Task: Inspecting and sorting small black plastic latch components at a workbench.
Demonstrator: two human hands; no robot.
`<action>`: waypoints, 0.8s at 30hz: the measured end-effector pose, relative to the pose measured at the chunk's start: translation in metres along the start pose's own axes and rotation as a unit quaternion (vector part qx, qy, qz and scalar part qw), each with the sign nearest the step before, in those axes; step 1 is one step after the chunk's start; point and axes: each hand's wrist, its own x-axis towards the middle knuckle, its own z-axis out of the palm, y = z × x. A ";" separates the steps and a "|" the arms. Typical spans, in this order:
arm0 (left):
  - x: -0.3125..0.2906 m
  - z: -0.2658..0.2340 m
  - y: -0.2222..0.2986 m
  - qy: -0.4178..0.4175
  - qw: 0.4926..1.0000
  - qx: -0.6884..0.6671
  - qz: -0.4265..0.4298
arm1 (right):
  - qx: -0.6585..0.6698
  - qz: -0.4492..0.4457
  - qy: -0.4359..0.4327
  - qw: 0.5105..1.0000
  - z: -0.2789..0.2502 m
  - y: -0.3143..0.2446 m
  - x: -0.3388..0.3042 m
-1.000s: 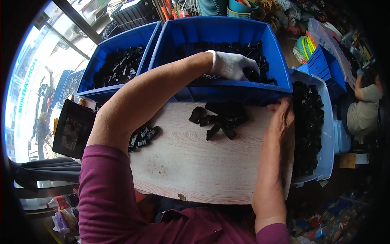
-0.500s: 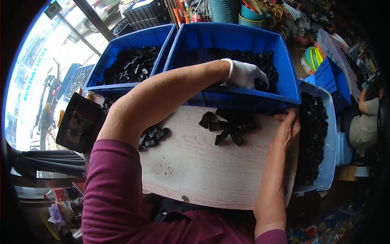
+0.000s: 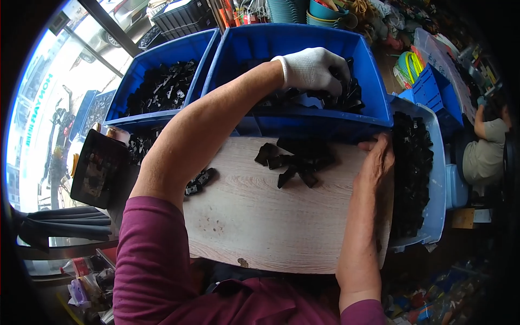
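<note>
Where black parts [image 3: 355,93] lay inside the large blue bin [image 3: 303,41], long axes pointing variously, the gloved left hand [image 3: 313,70] curled over them. I couldn't tell its grip, nor the right hand's [image 3: 376,158] by the bin's front corner. Leftward, a smaller bin [image 3: 176,50], rightward, a tub [image 3: 437,187], held more.

wearer's two hands [image 3: 375,157], one white glove [image 3: 310,67], two large blue bins [image 3: 330,121], one tabletop [image 3: 271,222]
</note>
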 end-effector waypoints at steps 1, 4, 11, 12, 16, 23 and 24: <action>-0.001 -0.002 0.003 0.015 1.000 -0.003 -0.008 | 0.002 -0.007 -0.001 1.000 0.000 0.001 0.001; -0.011 -0.007 0.008 0.058 0.996 0.067 0.004 | -0.019 -0.007 -0.006 1.000 0.003 -0.006 -0.002; -0.038 -0.004 0.032 0.187 0.981 0.030 0.038 | -0.067 -0.016 -0.022 0.997 -0.003 -0.007 0.002; -0.046 -0.003 0.042 0.207 0.977 0.021 0.048 | -0.045 -0.036 -0.016 0.998 -0.001 -0.004 0.003; -0.079 0.019 0.069 0.293 0.945 0.051 0.133 | -0.010 -0.046 -0.020 0.999 0.002 -0.018 -0.006; -0.125 0.072 0.075 0.281 0.923 0.173 0.197 | -0.110 -0.021 -0.040 0.993 0.001 -0.037 -0.013; -0.127 0.087 0.067 0.256 0.935 0.176 0.172 | -0.060 -0.032 -0.017 0.998 0.001 -0.013 -0.003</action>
